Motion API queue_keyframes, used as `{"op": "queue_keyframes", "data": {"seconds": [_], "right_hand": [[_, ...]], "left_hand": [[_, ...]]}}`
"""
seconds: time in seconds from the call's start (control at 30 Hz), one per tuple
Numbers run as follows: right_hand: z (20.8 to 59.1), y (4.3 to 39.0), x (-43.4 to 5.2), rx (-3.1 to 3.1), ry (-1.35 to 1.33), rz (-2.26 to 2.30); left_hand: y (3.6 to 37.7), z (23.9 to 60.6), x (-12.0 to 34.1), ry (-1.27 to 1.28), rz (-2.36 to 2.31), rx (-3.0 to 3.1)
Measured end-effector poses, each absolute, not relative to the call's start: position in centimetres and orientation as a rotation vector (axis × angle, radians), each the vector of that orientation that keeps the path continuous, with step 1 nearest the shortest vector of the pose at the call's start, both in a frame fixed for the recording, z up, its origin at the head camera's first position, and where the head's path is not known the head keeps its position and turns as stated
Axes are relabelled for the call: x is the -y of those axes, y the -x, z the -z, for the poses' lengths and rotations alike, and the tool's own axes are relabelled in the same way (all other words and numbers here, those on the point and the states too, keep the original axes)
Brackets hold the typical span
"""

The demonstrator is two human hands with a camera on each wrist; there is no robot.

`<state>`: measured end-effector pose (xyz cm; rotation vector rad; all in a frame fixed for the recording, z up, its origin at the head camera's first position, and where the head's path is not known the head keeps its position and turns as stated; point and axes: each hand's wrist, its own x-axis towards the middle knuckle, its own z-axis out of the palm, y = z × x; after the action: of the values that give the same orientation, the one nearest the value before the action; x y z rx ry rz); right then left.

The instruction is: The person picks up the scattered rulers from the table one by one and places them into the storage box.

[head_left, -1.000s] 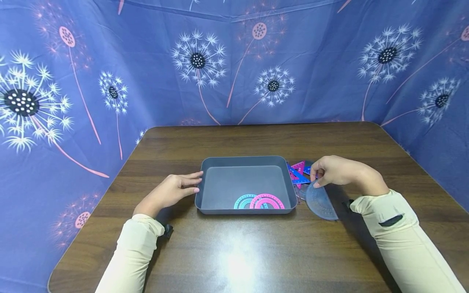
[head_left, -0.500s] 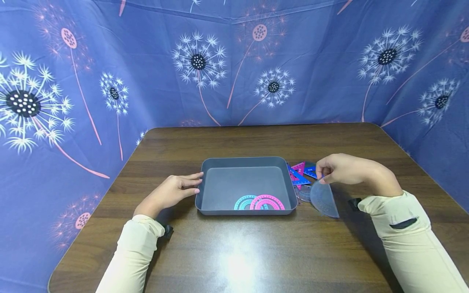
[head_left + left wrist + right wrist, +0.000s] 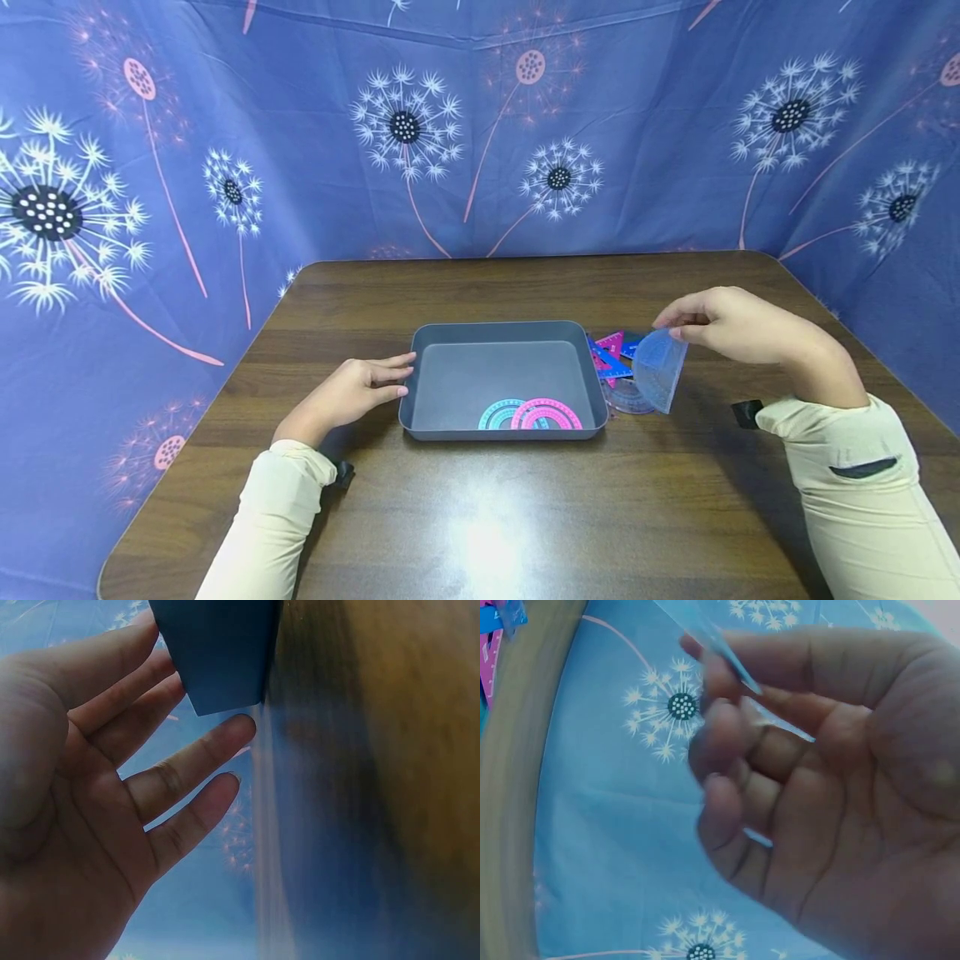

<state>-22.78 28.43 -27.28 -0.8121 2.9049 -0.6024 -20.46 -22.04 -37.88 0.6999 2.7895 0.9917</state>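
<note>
Pinched between thumb and fingertips, the clear protractor (image 3: 660, 367) hangs from my right hand (image 3: 731, 327), lifted off the table (image 3: 480, 517) and tilted, its curved edge pointing down toward the pile below. From the grey tray (image 3: 415, 392) at the centre, that hand and protractor sit at about 3 o'clock, just beyond the tray's right wall. In the right wrist view I see the fingers (image 3: 727, 817) curled round the thin transparent edge (image 3: 712, 637), though the picture is blurred.

My left hand (image 3: 348, 392) lies flat on the table at the tray's 9 o'clock, fingers straight and relaxed, their tips touching or just at the tray's left wall; the left wrist view shows the spread fingers (image 3: 187, 769) beside the dark tray corner (image 3: 217, 652), holding nothing.

Inside the tray, at its 6 o'clock edge, rest a teal protractor (image 3: 498, 413) and a pink protractor (image 3: 547, 413), overlapping. Outside, at 3 o'clock, lie pink and blue set squares (image 3: 611, 354) and another clear protractor (image 3: 626, 398) under the raised one.
</note>
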Motion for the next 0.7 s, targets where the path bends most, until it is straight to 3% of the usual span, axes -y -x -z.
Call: {"op": "queue_keyframes", "data": {"seconds": [0.17,0.7], "right_hand": [[27.2,22.7,-27.9,-3.069,0.94,0.655],[28.1,22.2,-24.6,-3.276,0.906,1.073]], "left_hand": [[20.5,37.9,22.1,-0.707,-0.989,-2.788],[20.5,37.9,22.1,-0.704,-1.0,-2.78]]}}
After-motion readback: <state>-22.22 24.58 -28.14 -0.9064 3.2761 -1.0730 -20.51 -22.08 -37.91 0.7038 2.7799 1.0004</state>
